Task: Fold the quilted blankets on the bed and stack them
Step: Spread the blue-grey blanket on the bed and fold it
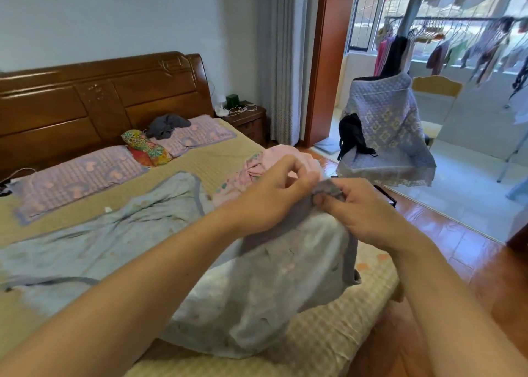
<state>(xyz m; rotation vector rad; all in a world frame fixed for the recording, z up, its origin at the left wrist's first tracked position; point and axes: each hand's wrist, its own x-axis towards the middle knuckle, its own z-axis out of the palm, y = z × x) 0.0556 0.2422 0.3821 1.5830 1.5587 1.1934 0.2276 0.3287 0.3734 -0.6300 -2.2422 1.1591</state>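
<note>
A bedroom with pale walls, a carved wooden headboard (100, 90) and a bed (328, 345) covered by a yellowish checked mat; past the foot end a doorway opens onto a bright balcony hung with laundry (457, 42). Two pink-and-lilac pillows (83, 173) lie along the head edge, with a flowered bundle (145, 148) between them and a dark grey garment (168, 125) on the far one. The grey-blue quilted blanket (94, 245) sprawls across the middle of the bed, and its near end is lifted off the mat at the foot edge. Both hands meet there, close together: the left hand (274, 199) and the right hand (360, 208) each pinch the blanket's darker border. A crumpled pink blanket (274, 159) sits behind them toward the far side edge. A chair draped in a lilac quilted cover (388, 130) stands by the doorway.
</note>
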